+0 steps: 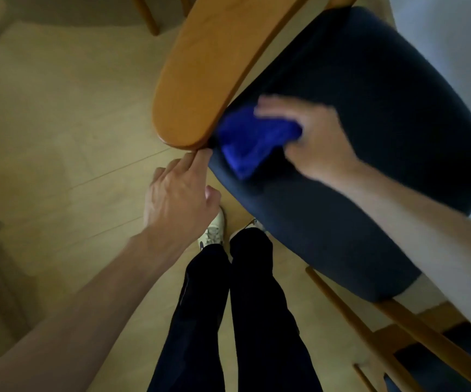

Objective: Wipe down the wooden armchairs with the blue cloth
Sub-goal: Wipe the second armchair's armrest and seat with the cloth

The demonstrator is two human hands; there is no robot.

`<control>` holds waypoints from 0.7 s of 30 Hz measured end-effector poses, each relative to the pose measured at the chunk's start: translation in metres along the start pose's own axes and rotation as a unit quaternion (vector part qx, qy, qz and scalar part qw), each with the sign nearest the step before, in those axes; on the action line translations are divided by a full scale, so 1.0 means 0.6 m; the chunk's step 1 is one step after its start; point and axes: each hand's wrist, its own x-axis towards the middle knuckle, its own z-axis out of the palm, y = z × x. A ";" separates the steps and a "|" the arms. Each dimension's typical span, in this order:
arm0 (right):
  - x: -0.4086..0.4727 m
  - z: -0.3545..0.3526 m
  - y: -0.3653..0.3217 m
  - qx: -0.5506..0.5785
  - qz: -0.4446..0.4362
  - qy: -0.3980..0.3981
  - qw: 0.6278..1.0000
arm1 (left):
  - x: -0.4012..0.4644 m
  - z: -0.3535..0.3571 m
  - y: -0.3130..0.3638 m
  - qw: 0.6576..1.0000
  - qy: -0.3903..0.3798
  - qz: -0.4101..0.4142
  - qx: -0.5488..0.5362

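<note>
A wooden armchair with a broad orange-brown armrest (pixel 200 80) and a dark navy cushion (pixel 384 123) fills the upper right. The blue cloth (pixel 252 140) lies bunched on the cushion right beside the armrest's rounded end. My right hand (pixel 313 137) holds the cloth from the right, its fingers over the top of it; the hand is blurred. My left hand (pixel 180 199) reaches up from below, its straight fingertips touching the underside of the armrest's tip.
Light wood flooring (pixel 59 137) spreads to the left. My dark trousers (pixel 228 306) and white shoes (pixel 213 230) stand close to the cushion's front. A second wooden frame (pixel 398 329) sits at lower right. Other wooden legs (pixel 146 15) show at the top.
</note>
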 end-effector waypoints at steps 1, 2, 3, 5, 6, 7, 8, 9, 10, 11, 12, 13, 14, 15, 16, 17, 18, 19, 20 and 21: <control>0.029 0.000 -0.005 -0.015 -0.018 0.045 0.999 | -0.003 0.004 -0.005 1.000 -0.007 -0.003 0.000; 0.057 0.002 -0.009 -0.033 -0.025 0.067 0.997 | -0.007 0.007 -0.009 1.000 -0.014 -0.006 0.002; 0.082 0.008 -0.019 -0.058 -0.019 0.066 0.996 | -0.012 0.011 -0.011 1.000 -0.021 -0.006 0.005; 0.114 0.030 -0.029 -0.147 0.006 0.022 0.989 | -0.023 0.021 -0.012 1.000 -0.030 -0.007 0.003; 0.116 0.047 -0.031 -0.204 0.008 -0.002 0.979 | -0.029 0.027 -0.011 0.999 -0.036 -0.012 -0.002; 0.109 0.063 -0.027 -0.253 0.007 -0.030 0.967 | -0.034 0.035 -0.009 0.999 -0.042 -0.019 -0.009; 0.093 0.076 -0.022 -0.286 -0.006 -0.053 0.957 | -0.038 0.043 -0.007 0.999 -0.045 -0.026 -0.017; 0.071 0.086 -0.020 -0.275 -0.020 -0.060 0.959 | -0.042 0.051 -0.006 0.998 -0.044 -0.035 -0.023; 0.047 0.091 -0.016 -0.250 -0.028 -0.059 0.966 | -0.043 0.058 -0.004 0.998 -0.040 -0.042 -0.027; 0.022 0.092 -0.012 -0.226 -0.041 -0.058 0.971 | -0.044 0.063 -0.001 0.998 -0.036 -0.046 -0.028; 0.000 0.088 -0.005 -0.213 -0.054 -0.064 0.973 | -0.044 0.068 0.001 0.998 -0.034 -0.049 -0.027; -0.016 0.082 0.004 -0.204 -0.069 -0.077 0.973 | -0.044 0.072 0.004 0.998 -0.030 -0.051 -0.022; -0.032 0.072 0.013 -0.195 -0.083 -0.098 0.972 | -0.044 0.075 0.005 0.998 -0.026 -0.053 -0.016; -0.048 0.060 0.024 -0.187 -0.095 -0.129 0.969 | -0.044 0.078 0.007 0.998 -0.025 -0.056 -0.014; -0.066 0.046 0.035 -0.186 -0.110 -0.167 0.962 | -0.044 0.080 0.008 0.998 -0.024 -0.060 -0.017; -0.085 0.033 0.044 -0.185 -0.122 -0.201 0.954 | -0.043 0.083 0.008 0.998 -0.022 -0.063 -0.021; -0.101 0.020 0.052 -0.179 -0.124 -0.226 0.949 | -0.044 0.085 0.006 0.997 -0.018 -0.065 -0.025; -0.114 0.008 0.057 -0.168 -0.120 -0.244 0.948 | -0.044 0.087 0.005 0.997 -0.015 -0.063 -0.028; -0.121 -0.002 0.059 -0.153 -0.110 -0.253 0.949 | -0.045 0.090 0.004 0.998 -0.013 -0.059 -0.033; -0.120 -0.012 0.059 -0.133 -0.096 -0.252 0.954 | -0.045 0.094 0.004 0.997 -0.009 -0.057 -0.044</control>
